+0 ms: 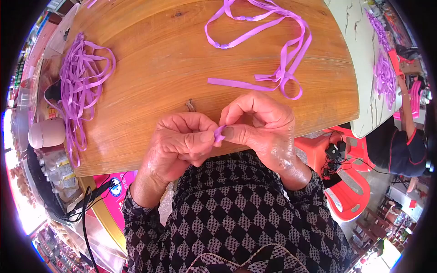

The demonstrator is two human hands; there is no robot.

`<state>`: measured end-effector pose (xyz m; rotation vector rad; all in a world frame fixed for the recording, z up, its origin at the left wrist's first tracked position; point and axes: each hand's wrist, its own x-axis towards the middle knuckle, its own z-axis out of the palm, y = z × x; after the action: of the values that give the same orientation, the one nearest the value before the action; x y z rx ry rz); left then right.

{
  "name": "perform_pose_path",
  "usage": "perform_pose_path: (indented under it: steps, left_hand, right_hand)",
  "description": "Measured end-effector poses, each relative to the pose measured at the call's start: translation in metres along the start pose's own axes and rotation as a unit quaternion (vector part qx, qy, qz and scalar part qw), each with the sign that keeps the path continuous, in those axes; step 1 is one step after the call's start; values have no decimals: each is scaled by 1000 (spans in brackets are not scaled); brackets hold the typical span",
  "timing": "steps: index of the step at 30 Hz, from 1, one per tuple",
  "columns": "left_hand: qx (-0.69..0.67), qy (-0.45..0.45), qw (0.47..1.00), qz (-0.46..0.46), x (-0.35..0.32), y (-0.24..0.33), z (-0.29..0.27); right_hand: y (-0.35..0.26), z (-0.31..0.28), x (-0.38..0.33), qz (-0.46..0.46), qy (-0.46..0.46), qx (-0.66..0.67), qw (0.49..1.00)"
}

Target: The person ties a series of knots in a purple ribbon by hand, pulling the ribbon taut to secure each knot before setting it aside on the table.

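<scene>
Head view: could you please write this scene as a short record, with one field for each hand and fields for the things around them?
Left hand: pinches a small purple ribbon piece between thumb and fingers
Right hand: pinches the same piece from the other side
Table: wooden tabletop, just beyond the hands
Table, left: tangled purple ribbon pile
Table, far side: looped purple ribbon, one flat end toward the hands
Right side: red stool with black cables

Brown wood tbl (pixel 154 63) in middle, white marbled tbl (pixel 348 22) to R. Red plastic stools (pixel 348 195) lower R, w/ blk gadget (pixel 336 150) & tangled cables (pixel 328 172). Far L: pale pink rounded obj (pixel 47 133). Far R: co-worker (pixel 400 152), dk clothes.
</scene>
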<state>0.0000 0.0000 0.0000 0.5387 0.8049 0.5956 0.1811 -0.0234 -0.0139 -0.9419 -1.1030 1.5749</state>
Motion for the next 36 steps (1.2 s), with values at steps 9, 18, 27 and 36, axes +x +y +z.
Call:
perform_pose_path:
  steps: [9,18,27,36]
  left_hand:
    - [89,156,978,105,-5,-9,10]
    - [176,158,960,150,-7,-10,22]
    - [152,157,967,128,-6,-12,24]
    - [200,145,952,182,-8,-14,25]
  right_hand:
    - [-2,-5,-3,-197,51,-222,954]
    - [1,4,-3,-251,94,-349,898]
    - [8,2,2,-356,103,-372,851]
    - [-2,-4,0,-290,48,-359,886]
